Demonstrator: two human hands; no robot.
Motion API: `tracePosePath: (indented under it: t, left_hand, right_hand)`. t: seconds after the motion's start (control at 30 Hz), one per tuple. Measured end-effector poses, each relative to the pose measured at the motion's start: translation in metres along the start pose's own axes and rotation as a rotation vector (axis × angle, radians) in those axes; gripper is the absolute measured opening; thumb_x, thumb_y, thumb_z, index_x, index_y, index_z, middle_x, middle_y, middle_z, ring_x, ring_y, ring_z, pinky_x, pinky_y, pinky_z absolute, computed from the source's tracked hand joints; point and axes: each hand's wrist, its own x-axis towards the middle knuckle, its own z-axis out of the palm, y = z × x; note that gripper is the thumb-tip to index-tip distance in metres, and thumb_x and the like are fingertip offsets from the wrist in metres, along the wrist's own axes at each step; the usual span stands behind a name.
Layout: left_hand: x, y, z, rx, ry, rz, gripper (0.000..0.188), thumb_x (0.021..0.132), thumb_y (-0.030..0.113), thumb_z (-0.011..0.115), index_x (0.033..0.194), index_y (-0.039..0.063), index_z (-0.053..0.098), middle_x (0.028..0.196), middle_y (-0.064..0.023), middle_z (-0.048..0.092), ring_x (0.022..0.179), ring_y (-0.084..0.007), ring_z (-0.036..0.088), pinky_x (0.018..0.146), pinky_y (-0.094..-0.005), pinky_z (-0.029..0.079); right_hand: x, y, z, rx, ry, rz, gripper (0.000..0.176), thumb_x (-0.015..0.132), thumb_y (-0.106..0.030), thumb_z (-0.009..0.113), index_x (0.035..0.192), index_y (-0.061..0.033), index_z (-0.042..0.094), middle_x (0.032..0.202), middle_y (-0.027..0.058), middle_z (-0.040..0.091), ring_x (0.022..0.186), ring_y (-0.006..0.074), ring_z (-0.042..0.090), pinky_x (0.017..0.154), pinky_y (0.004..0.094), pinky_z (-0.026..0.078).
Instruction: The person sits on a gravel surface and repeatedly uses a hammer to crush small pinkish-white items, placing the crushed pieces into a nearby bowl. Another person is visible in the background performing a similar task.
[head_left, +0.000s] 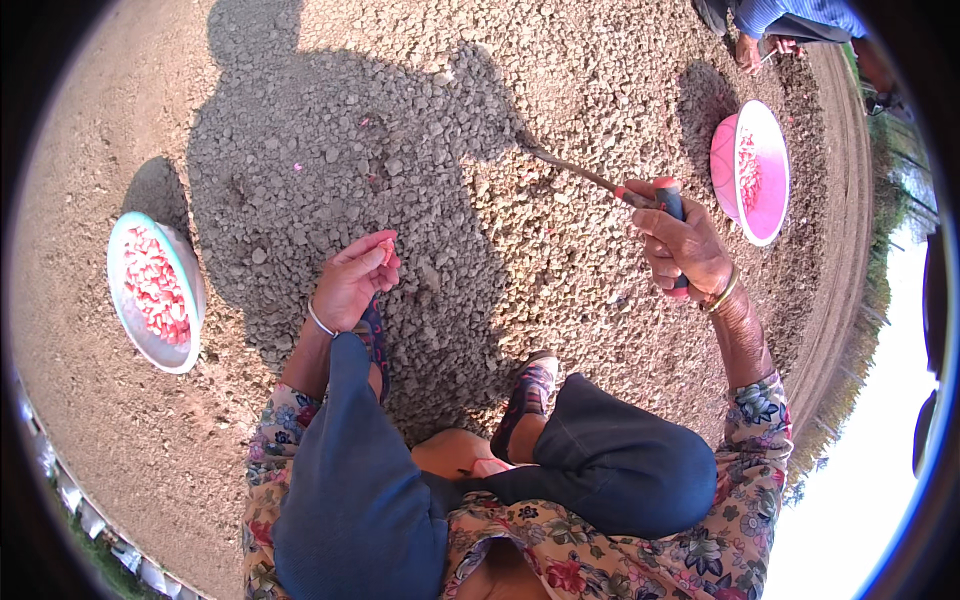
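Observation:
Between the thumb and fingers of my left hand (360, 276) is a small reddish-pink piece (386, 250), held above the shaded soil. My right hand (686, 244) is closed around the dark, red-ended handle of a hand tool (669, 201). The tool's thin metal shaft slants up and left, its end down at the crumbly soil (420, 195); whether the tip is buried I cannot tell. A bowl with a pale green rim (196, 289) at the left holds many pink-and-white pieces (156, 285). Beyond my right hand, a pink basin (724, 169) holds similar pieces.
A co-worker in a blue sleeve (799, 13) crouches at the top right, hands low at the soil. My shoes (529, 390) and bent knees frame the ground before me. A few pink bits (298, 166) lie on the soil. Pale objects line the field's edge at lower left.

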Motion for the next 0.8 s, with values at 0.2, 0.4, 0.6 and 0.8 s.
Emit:
tracePosePath:
  t: [0.2,0.4,0.6,0.8]
  left_hand:
    - [0.006,-0.004,0.012,0.139,-0.008,-0.010,0.028,0.093,0.014,0.063,0.116,-0.002,0.063,0.092,-0.0068,0.068,0.073,-0.0131,0.063,0.061,-0.0250,0.046]
    - [0.016,-0.010,0.034,0.161,-0.076,-0.076,0.025,0.091,0.012,0.065,0.110,-0.003,0.065,0.092,-0.0071,0.069,0.072,-0.0132,0.064,0.062,-0.0254,0.049]
    - [0.013,-0.013,0.025,0.157,-0.063,-0.103,0.027,0.091,0.012,0.066,0.113,-0.004,0.064,0.092,-0.0085,0.068,0.073,-0.0147,0.064,0.064,-0.0268,0.050]
    - [0.017,-0.015,0.020,0.183,-0.069,-0.118,0.026,0.092,0.010,0.065,0.113,-0.005,0.063,0.091,-0.0093,0.068,0.072,-0.0159,0.063,0.062,-0.0289,0.050]
  right_hand:
    - [0.011,-0.028,0.007,-0.022,-0.063,0.039,0.033,0.094,-0.011,0.056,0.125,-0.0011,0.048,0.054,-0.0072,0.036,0.040,0.0036,0.035,0.034,0.0246,0.029]
    - [0.008,-0.034,0.008,-0.101,-0.024,0.013,0.041,0.095,-0.011,0.053,0.134,-0.0012,0.045,0.057,-0.0072,0.035,0.041,0.0026,0.032,0.034,0.0232,0.026]
    - [0.005,-0.034,0.006,-0.129,-0.004,0.095,0.043,0.093,-0.008,0.052,0.135,-0.0004,0.046,0.058,-0.0077,0.036,0.041,0.0023,0.032,0.034,0.0228,0.026]
    - [0.018,-0.037,0.011,-0.150,-0.003,0.057,0.027,0.090,-0.010,0.053,0.116,-0.0011,0.051,0.059,-0.0040,0.041,0.043,0.0038,0.038,0.035,0.0238,0.037]
